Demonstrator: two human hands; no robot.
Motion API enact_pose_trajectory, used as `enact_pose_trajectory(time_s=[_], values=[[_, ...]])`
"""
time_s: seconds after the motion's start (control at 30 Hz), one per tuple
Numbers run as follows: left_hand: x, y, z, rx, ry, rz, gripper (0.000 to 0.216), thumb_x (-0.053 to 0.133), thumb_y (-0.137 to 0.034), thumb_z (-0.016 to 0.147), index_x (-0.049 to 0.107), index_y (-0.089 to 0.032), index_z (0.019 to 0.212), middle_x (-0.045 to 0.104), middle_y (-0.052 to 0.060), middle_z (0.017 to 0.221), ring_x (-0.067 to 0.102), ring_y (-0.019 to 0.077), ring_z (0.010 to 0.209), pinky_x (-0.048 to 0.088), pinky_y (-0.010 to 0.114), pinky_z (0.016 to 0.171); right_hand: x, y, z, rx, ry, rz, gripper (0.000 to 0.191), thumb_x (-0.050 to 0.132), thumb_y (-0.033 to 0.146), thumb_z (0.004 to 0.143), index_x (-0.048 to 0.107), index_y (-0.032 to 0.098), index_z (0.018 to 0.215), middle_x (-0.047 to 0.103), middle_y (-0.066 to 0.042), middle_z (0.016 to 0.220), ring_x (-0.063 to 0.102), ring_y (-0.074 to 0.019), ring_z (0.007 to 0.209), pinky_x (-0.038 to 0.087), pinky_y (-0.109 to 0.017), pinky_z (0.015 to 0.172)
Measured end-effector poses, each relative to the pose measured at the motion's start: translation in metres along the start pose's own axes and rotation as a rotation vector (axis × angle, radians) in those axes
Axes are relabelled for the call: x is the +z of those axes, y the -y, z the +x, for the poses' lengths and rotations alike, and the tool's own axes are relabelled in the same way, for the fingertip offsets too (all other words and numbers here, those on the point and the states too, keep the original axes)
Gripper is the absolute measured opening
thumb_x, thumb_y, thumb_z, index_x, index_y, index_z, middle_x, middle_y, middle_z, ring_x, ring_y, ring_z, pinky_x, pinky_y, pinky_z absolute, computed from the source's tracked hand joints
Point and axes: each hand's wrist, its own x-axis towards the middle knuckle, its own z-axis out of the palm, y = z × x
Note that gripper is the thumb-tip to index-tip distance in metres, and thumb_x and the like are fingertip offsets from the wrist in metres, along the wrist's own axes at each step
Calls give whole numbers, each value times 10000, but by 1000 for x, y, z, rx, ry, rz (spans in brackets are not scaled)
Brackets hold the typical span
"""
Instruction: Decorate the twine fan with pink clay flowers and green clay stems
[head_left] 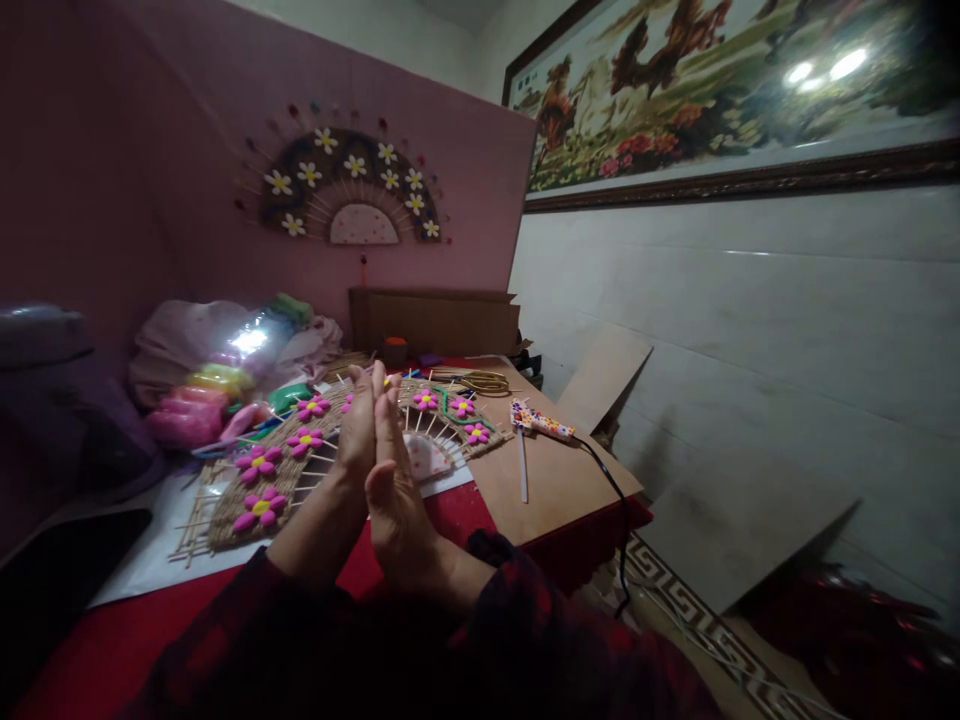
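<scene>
My left hand point(358, 425) and my right hand point(397, 500) are pressed palm to palm in front of me, fingers stretched out flat. Whether anything lies between the palms is hidden. Behind and below them lies a fan-shaped craft piece point(225, 515) of tan cord woven over thin sticks. Pink clay flowers point(305, 441) with yellow centres sit on its band, and a green clay vine point(450, 412) runs along the right part. A pale spotted half-round piece point(427, 455) forms its inner part, partly covered by my right hand.
To the right, a floral glue gun point(541, 420) with a black cord rests on a brown board point(555, 485), near gold-handled scissors point(484, 382). Bagged coloured clay point(199, 405) is piled at left. A finished fan point(270, 215) hangs on the pink wall. A dark flat object point(82, 560) lies front left.
</scene>
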Motion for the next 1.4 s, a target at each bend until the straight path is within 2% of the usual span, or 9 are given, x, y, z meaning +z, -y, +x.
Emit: enact_pose_trajectory(time_s=[0.13,0.27,0.37,0.47,0.6,0.8,1.0,1.27,1.4], values=[[-1,-1,9,-70,-93,-80,715,195,-665,850,400,-204,1356,511,123,1333,471,235,1233,361,397,1041,0,-7,13,146,-1,361,757,186,700,842,225,252,1452,186,-6,1531,25,-188,1423,42,-433,1154],[-2,0,19,-162,-248,-207,616,220,-574,897,526,-125,1187,637,160,1077,633,213,939,522,314,769,3,-13,24,273,-120,706,653,316,643,867,408,225,1361,410,-53,1425,262,-203,1373,157,-432,1137],[-2,-2,24,-197,-323,-186,516,242,-506,919,592,-138,1010,657,137,876,633,194,726,500,285,598,6,-18,25,299,-150,740,497,578,453,818,500,226,1252,535,-51,1308,429,-215,1266,287,-408,1087],[0,-5,24,-171,-328,-166,480,242,-497,923,586,-163,908,632,92,740,571,152,562,449,263,516,8,-21,27,299,-238,677,305,615,371,793,592,197,1043,623,-52,1172,535,-204,1140,363,-378,1034],[-2,-5,23,-108,-251,-167,442,323,-524,899,552,-156,810,609,41,679,464,77,437,388,216,458,-1,-19,39,327,-328,728,206,640,364,753,615,183,848,680,-68,1009,595,-207,1030,419,-384,977],[-15,3,12,62,86,-96,230,651,-349,720,628,-135,802,664,40,767,605,131,694,434,228,615,-30,-15,54,277,-321,637,139,661,304,722,673,178,782,695,-50,929,607,-197,968,428,-365,948],[-12,13,-5,-44,358,-177,187,721,-267,669,685,-127,788,664,35,778,599,127,733,455,268,746,-46,-12,54,363,-262,644,219,712,310,688,697,193,872,694,-35,914,621,-182,891,481,-309,809],[-17,11,-7,-75,337,12,248,756,-330,624,627,-127,685,542,-23,561,439,55,450,339,184,420,-79,-12,45,515,-122,510,355,746,339,648,679,178,958,683,-49,903,613,-163,804,477,-300,735],[-19,6,-4,-3,298,206,274,739,-370,620,617,-132,681,535,-22,529,358,41,384,242,177,358,-105,-6,52,192,-134,-10,289,679,282,734,671,218,1015,630,-66,1069,569,-196,982,448,-363,849]])
